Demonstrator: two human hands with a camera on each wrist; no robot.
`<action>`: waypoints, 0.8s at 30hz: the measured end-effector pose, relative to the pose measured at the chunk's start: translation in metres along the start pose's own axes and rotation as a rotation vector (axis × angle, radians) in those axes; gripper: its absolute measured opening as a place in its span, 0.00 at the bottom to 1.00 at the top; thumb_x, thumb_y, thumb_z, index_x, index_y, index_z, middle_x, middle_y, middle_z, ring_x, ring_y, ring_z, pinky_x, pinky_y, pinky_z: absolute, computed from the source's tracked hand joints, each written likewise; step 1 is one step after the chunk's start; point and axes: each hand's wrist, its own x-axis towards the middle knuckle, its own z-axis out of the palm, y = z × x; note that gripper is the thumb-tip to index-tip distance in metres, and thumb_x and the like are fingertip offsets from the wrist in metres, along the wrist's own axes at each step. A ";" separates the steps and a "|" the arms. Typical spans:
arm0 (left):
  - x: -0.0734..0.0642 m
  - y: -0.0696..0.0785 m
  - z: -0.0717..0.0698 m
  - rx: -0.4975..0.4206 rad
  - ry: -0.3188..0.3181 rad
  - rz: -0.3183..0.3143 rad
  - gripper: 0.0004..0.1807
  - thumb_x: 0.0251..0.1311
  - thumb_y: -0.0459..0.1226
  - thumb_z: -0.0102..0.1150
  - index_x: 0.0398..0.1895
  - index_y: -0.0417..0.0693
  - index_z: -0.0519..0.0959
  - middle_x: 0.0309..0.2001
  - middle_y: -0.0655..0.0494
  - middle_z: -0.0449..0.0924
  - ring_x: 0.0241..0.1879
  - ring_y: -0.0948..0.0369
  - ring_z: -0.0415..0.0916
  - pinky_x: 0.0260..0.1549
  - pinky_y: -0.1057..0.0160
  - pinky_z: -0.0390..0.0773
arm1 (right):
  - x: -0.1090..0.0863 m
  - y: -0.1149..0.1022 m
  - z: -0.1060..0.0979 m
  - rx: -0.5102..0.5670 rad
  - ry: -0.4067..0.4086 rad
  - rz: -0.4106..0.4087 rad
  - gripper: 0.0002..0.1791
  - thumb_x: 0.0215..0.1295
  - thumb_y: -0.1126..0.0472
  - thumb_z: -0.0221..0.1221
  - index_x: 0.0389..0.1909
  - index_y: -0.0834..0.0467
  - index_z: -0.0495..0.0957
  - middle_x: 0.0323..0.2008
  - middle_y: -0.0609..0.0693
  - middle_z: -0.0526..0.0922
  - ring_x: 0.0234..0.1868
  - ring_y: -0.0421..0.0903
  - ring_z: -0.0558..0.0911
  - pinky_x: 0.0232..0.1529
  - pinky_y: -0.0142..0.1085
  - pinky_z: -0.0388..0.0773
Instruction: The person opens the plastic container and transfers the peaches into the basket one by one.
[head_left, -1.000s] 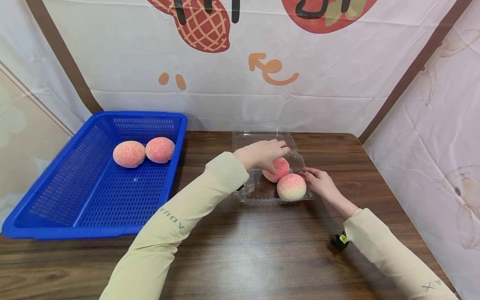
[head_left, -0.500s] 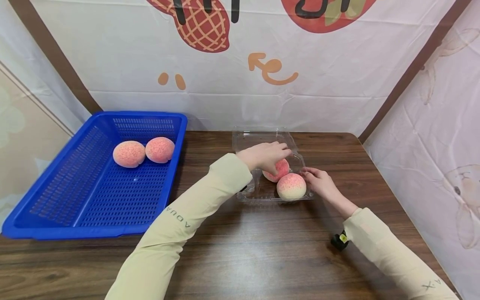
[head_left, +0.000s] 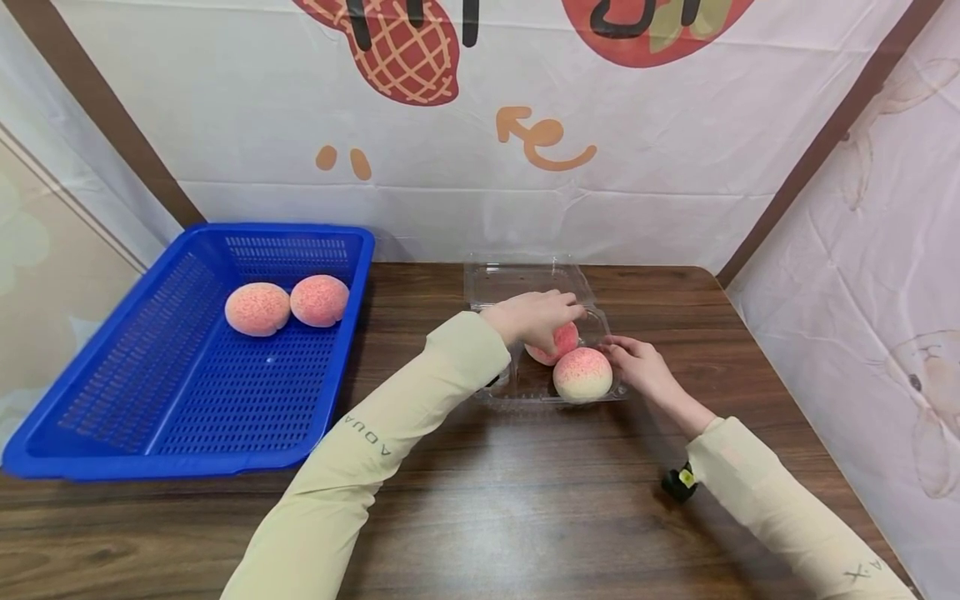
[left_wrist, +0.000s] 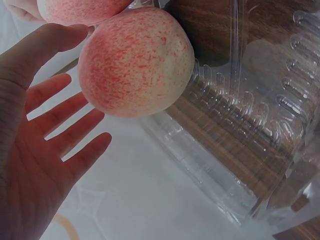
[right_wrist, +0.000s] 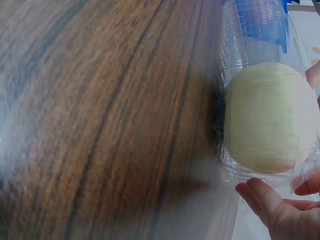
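Observation:
Two pink-and-cream peaches sit in the right part of an open clear plastic clamshell box [head_left: 531,390]: the rear peach [head_left: 553,344] and the front peach [head_left: 582,374]. My left hand [head_left: 534,319] hovers over the rear one. The left wrist view shows its fingers spread and fairly straight beside that peach [left_wrist: 136,62], thumb tip close to its skin; whether they touch is unclear. My right hand [head_left: 641,367] pinches the box's right edge. From the right wrist, the fingers [right_wrist: 267,200] lie against the box wall, the front peach [right_wrist: 262,117] showing through the plastic.
A blue slotted basket [head_left: 161,463] stands on the left of the wooden table [head_left: 510,508], holding two more peaches, one left [head_left: 257,309] and one right [head_left: 319,301]. The box's lid [head_left: 517,279] leans back near the printed cloth [head_left: 450,200] behind the table.
My left hand and forearm have shifted slightly right and nearer to me over the rear peach. The right hand, the box and the peaches look unmoved.

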 end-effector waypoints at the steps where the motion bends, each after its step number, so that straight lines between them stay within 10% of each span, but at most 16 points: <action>1: 0.000 0.000 0.001 -0.003 -0.004 -0.001 0.37 0.46 0.44 0.64 0.62 0.50 0.64 0.58 0.53 0.63 0.57 0.55 0.63 0.54 0.59 0.66 | 0.000 0.000 0.000 -0.004 -0.001 0.001 0.24 0.71 0.62 0.38 0.61 0.74 0.59 0.57 0.68 0.68 0.57 0.57 0.70 0.50 0.44 0.72; 24: 0.005 0.002 0.005 -0.025 -0.048 -0.025 0.34 0.45 0.43 0.65 0.59 0.51 0.68 0.58 0.53 0.64 0.54 0.54 0.64 0.48 0.59 0.70 | 0.002 0.001 -0.002 0.014 -0.006 -0.015 0.24 0.70 0.62 0.39 0.60 0.74 0.60 0.56 0.68 0.69 0.57 0.56 0.70 0.50 0.43 0.73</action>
